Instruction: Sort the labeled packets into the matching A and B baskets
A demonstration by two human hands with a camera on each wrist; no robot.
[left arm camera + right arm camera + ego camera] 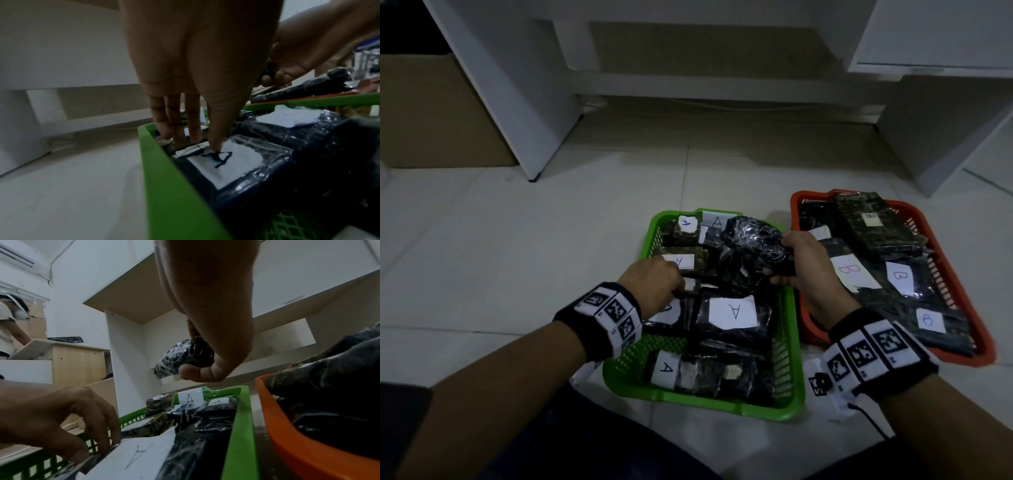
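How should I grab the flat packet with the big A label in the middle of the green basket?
Probably best by its near long edge, coming from above. The packet lies flat with its label up in the green basket, and other packets crowd its sides, so fingers slip under an edge more easily than around it. The right hand already holds a crumpled wrapped packet.
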